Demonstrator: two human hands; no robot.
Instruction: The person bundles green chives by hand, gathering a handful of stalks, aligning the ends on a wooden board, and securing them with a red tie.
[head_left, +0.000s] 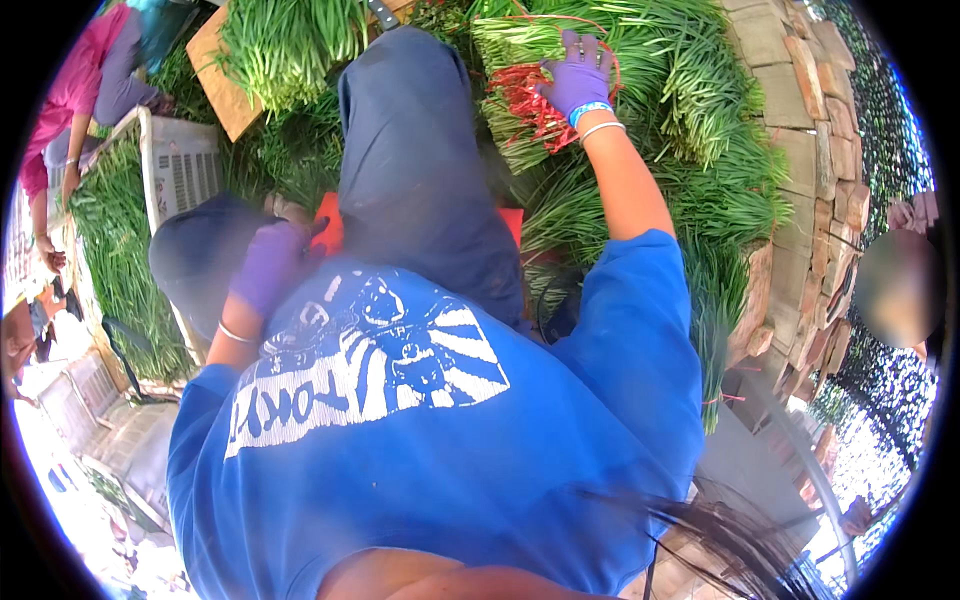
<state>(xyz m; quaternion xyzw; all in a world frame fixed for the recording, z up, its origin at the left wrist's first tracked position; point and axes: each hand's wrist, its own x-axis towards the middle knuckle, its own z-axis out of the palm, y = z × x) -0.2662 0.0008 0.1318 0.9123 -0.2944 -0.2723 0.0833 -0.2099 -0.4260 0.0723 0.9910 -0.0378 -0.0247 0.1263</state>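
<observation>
At far left, a co-worker in pink leans by a pale crate beside leafy greens. Next, the wearer's left hand, in a purple glove, is at the left knee; it is blurred, so I cannot tell how its fingers stand. Farther off, a board carries cut stalks. The raised right leg stands mid-scene. Just right of it, red ties lie on stalks, their strands slanting roughly from far left to near right. The right hand, also gloved, is at their right side, fingers spread, thumb toward them; it is much the nearer hand. The leg bounds the ties on the left; to the right, low greens stretch to a brick edge, well apart.
</observation>
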